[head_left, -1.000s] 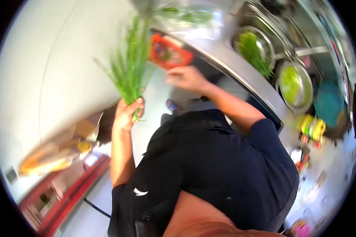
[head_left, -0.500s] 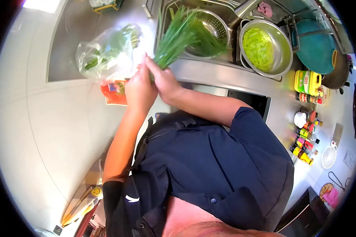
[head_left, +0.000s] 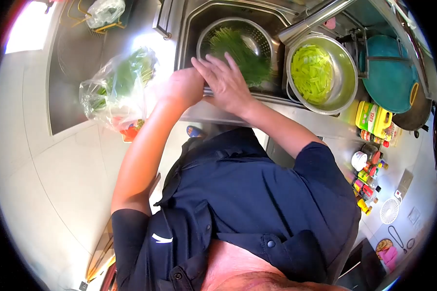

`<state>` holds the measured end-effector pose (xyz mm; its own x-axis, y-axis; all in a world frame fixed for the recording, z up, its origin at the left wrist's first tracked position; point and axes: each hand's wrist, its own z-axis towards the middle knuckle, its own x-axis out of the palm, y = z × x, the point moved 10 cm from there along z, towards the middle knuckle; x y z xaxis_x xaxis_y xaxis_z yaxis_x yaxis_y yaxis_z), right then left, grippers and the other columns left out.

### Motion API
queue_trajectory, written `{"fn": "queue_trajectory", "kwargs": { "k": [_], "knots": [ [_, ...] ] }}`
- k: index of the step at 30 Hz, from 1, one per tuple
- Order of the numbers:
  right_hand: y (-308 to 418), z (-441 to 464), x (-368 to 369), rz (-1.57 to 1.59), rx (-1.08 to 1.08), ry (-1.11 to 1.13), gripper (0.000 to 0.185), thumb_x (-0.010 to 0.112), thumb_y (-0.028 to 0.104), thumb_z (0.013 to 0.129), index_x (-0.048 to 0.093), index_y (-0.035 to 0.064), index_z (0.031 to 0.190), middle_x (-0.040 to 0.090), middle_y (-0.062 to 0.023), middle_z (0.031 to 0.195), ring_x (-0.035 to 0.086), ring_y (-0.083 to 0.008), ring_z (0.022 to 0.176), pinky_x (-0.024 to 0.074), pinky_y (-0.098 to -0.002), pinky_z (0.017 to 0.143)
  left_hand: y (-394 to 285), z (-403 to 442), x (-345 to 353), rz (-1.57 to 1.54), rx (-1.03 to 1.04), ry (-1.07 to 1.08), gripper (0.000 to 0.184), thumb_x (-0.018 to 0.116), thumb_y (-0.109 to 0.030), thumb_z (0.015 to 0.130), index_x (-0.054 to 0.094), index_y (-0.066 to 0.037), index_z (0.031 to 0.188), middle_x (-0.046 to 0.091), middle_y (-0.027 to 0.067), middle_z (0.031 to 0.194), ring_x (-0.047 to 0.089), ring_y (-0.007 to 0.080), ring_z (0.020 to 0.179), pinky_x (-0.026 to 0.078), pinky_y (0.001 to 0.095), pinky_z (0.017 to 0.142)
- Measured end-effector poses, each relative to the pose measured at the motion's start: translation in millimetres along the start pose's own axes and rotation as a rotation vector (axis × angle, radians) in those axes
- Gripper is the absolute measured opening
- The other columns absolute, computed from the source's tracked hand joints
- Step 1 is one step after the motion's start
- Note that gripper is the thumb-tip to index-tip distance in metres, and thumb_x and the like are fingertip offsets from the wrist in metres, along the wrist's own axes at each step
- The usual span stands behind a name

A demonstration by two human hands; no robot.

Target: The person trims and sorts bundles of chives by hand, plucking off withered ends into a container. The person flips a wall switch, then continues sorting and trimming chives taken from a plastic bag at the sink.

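Observation:
Long thin green stalks, like chives (head_left: 250, 68), lie in a perforated metal colander (head_left: 213, 30) inside the sink. My right hand (head_left: 224, 83) is at the front edge of the sink, fingers apart, just in front of the greens and holding nothing I can see. Close against it on the left is my left hand (head_left: 185, 85), curled closed; whatever its fingers may hold is hidden. To the left, a clear plastic bag (head_left: 119, 87) with leafy greens rests at the counter's edge.
A metal bowl of chopped light-green vegetable (head_left: 311, 72) stands right of the colander, below the faucet (head_left: 315, 22). Beyond are a teal round board (head_left: 386, 72), a yellow oil jug (head_left: 372, 118) and several bottles (head_left: 366, 186). An orange-red item (head_left: 130, 132) is below the bag.
The bunch of green stalks has gone from my hands into the colander. Both hands have come apart a little and shifted right toward the sink; my right fingers have spread.

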<state>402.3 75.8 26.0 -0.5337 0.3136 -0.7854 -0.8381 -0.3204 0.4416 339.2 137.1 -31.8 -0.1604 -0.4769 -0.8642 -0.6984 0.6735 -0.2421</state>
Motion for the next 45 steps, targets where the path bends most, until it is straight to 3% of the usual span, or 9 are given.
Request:
{"fn": "queue_trajectory", "kwargs": {
  "k": [2,3,9,16,24,29,34,40,45],
  "knots": [
    [-30.7,-1.6,33.7,0.074,0.117,0.202,0.103,0.087,0.032,0.071,0.033,0.0142,0.158,0.069,-0.0087,0.101,0.066,-0.0296,0.102,0.0373,-0.0551,0.113,2.1,18.4,17.5,-0.033,0.02,0.075,0.021,0.071,-0.016,0.082,0.071,-0.001,0.097,0.073,0.023,0.092,0.071,0.0397,0.086,0.058,0.048,0.077],
    [-37.8,-3.2,36.1,0.064,0.109,0.154,0.104,0.086,0.029,0.073,0.031,0.0132,0.159,0.07,-0.0107,0.093,0.07,-0.0295,0.091,0.0507,-0.0494,0.1,2.5,22.0,16.7,-0.096,0.008,0.073,0.024,0.073,-0.017,0.081,0.071,-0.001,0.098,0.073,0.0235,0.093,0.071,0.0403,0.087,0.058,0.0481,0.077],
    [-71.4,-17.5,62.3,-0.085,0.194,0.324,0.081,0.078,0.02,0.078,0.044,0.0126,0.152,0.071,-0.0134,0.079,0.072,-0.0305,0.071,0.0566,-0.0428,0.06,3.7,42.7,27.3,-0.406,0.031,0.012,0.043,0.082,-0.021,0.073,0.071,0.002,0.107,0.072,0.0252,0.104,0.069,0.0398,0.101,0.056,0.0455,0.088],
    [-104.3,-15.8,61.8,0.056,0.334,0.388,0.026,0.074,0.02,0.081,0.067,0.0087,0.103,0.074,-0.0142,0.092,0.071,-0.0361,0.088,0.0552,-0.0498,0.077,21.5,47.3,10.3,-0.49,0.045,-0.067,0.075,0.087,-0.025,0.071,0.059,-0.002,0.136,0.073,0.0214,0.11,0.072,0.0315,0.102,0.055,0.0382,0.091],
    [-225.9,-38.9,102.1,-0.17,0.721,0.361,0.027,0.069,0.032,0.087,0.07,0.0079,0.101,0.074,-0.0174,0.089,0.072,-0.0378,0.088,0.0568,-0.0504,0.073,51.7,1.6,-20.8,-0.531,-0.137,-0.396,0.072,0.082,-0.011,0.081,0.053,-0.001,0.146,0.072,0.012,0.12,0.069,0.0142,0.083,0.057,0.033,0.074],
    [-285.5,-58.5,146.2,-0.149,0.87,0.304,0.056,0.075,0.037,0.086,0.059,0.0081,0.131,0.067,-0.0175,0.126,0.066,-0.0351,0.113,0.0542,-0.0508,0.091,47.1,-64.0,-18.7,-0.812,-0.173,-0.43,0.06,0.078,-0.003,0.084,0.057,0.0,0.14,0.073,0.0103,0.116,0.068,0.0136,0.084,0.055,0.0302,0.074],
    [-304.1,-96.8,201.2,-0.275,0.9,0.464,0.092,0.073,0.029,0.089,0.021,0.0132,0.163,0.031,-0.0151,0.164,0.032,-0.0344,0.15,0.0352,-0.0536,0.116,60.0,-136.2,-1.3,-0.977,-0.256,-0.463,0.057,0.073,0.003,0.088,0.057,-0.002,0.143,0.07,0.0114,0.118,0.066,0.0112,0.087,0.054,0.0249,0.073],
    [-335.7,-97.1,201.2,-0.206,0.812,0.296,0.07,0.06,0.016,0.093,0.034,0.008,0.157,0.037,-0.0198,0.16,0.038,-0.0369,0.146,0.0346,-0.0483,0.119,121.1,-234.6,21.5,-1.024,-0.594,-0.798,0.044,0.063,-0.012,0.101,0.057,-0.004,0.143,0.073,0.0024,0.106,0.063,0.0071,0.08,0.044,0.0193,0.059],
    [-287.3,-65.4,146.2,-0.278,0.692,0.293,0.069,0.073,0.036,0.094,0.046,0.0081,0.151,0.05,-0.0171,0.151,0.05,-0.0346,0.136,0.047,-0.0464,0.109,166.3,-294.7,11.6,-0.754,-0.74,-1.054,0.032,0.07,-0.008,0.095,0.069,-0.003,0.127,0.071,0.0037,0.099,0.062,0.0097,0.078,0.05,0.0239,0.068]
  ]
}}
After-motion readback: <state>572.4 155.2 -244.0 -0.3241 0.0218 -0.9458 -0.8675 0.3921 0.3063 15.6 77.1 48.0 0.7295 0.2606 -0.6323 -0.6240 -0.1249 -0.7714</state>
